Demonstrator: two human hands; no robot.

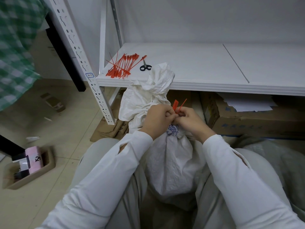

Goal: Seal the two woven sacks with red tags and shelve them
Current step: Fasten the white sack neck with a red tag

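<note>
Red tag (175,104) pinched by left hand (156,120) and right hand (192,122) at woven sack (173,164) neck.

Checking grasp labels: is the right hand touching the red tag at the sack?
Touching. Head view: the right hand pinches the red tag by its strap, just above the sack neck.

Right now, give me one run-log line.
step: sealing | left hand, right hand: pinch red plastic tag | at neck of white woven sack
</note>
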